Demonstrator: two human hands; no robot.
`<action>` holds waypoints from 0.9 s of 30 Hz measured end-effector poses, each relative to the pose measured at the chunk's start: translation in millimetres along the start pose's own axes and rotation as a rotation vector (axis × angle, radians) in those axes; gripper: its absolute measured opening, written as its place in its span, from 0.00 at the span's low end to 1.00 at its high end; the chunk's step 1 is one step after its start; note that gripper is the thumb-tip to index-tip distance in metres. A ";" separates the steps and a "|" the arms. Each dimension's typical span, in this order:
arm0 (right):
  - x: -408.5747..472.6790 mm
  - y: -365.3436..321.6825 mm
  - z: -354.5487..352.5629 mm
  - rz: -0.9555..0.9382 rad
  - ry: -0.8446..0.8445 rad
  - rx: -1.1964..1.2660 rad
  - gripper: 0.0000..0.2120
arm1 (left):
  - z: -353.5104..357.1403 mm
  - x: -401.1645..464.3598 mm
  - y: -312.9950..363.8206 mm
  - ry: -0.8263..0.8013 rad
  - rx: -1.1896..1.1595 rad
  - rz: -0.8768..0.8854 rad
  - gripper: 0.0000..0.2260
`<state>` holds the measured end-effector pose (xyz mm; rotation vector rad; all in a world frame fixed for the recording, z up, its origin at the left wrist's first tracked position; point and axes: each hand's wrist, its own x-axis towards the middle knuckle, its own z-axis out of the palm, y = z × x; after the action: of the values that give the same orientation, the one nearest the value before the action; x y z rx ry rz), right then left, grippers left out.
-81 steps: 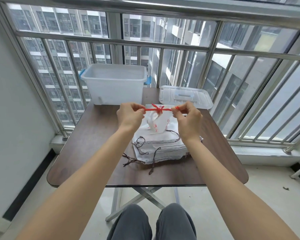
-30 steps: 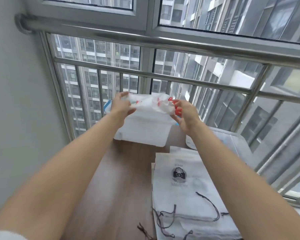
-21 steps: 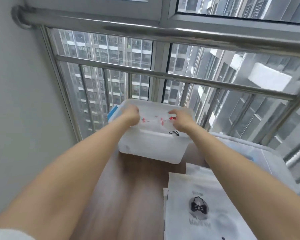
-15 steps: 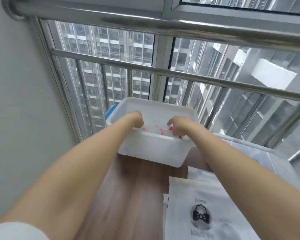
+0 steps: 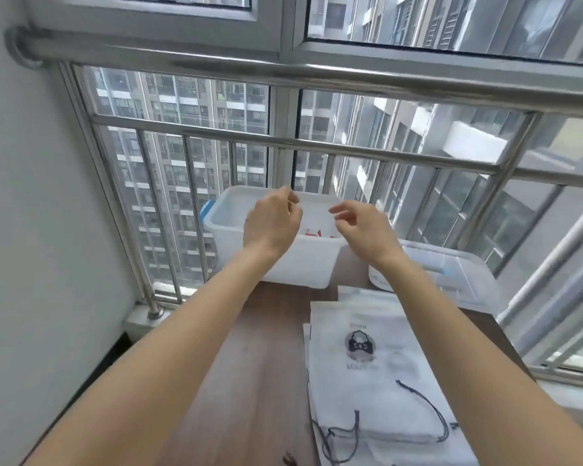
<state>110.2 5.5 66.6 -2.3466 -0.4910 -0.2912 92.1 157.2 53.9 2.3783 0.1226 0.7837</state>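
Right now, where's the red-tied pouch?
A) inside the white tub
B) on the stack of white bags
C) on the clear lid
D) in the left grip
A: the red-tied pouch shows its red ties inside the white tub, while the left grip and right grip hang above the tub holding nothing.

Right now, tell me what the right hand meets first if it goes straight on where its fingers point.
Probably the left hand, facing it above the white bin; depth is unclear.
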 end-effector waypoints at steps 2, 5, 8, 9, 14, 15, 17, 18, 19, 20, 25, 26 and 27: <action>-35.9 3.7 -11.1 -0.004 0.067 0.030 0.13 | -7.6 -32.7 15.7 -0.024 -0.077 0.007 0.09; -87.6 18.9 -21.4 0.015 0.033 -0.024 0.12 | -10.2 -78.3 32.8 -0.153 -0.126 -0.015 0.08; -137.2 43.8 -26.7 0.087 -0.085 -0.097 0.12 | -1.0 -126.1 41.9 -0.419 -0.085 0.039 0.09; -152.3 51.9 -28.6 0.120 -0.128 -0.119 0.12 | 3.3 -141.6 43.7 -0.520 -0.055 0.082 0.09; -212.0 83.6 -28.7 0.250 -0.391 -0.120 0.14 | 20.8 -201.3 39.3 -0.907 0.033 0.132 0.20; -219.5 86.4 -28.2 0.247 -0.442 -0.138 0.16 | 22.0 -207.9 36.1 -0.943 0.037 0.128 0.22; -230.2 89.3 -26.9 0.245 -0.521 -0.192 0.20 | 22.2 -216.5 29.5 -0.994 0.044 0.133 0.20; -233.4 89.7 -26.3 0.242 -0.525 -0.209 0.21 | 21.8 -219.0 26.1 -1.010 0.046 0.139 0.18; -235.6 90.3 -25.8 0.233 -0.509 -0.230 0.22 | 20.9 -221.1 23.9 -1.014 0.042 0.149 0.17; -237.5 91.1 -24.9 0.211 -0.480 -0.253 0.22 | 20.5 -222.8 22.5 -1.002 0.038 0.165 0.17; -239.2 96.0 -24.7 0.154 -0.187 -0.192 0.07 | 19.2 -225.7 18.7 -0.815 0.015 0.176 0.14; -238.7 94.1 -27.3 0.155 -0.120 -0.130 0.06 | 17.7 -224.1 19.6 -0.767 0.026 0.182 0.12; -238.1 92.0 -29.4 0.156 -0.060 -0.067 0.06 | 15.3 -222.5 21.1 -0.701 0.048 0.193 0.09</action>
<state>-67.6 -139.9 -48.6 -2.4488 -0.3278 -0.1672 -83.7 72.2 -55.9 2.5904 -0.3835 -0.0087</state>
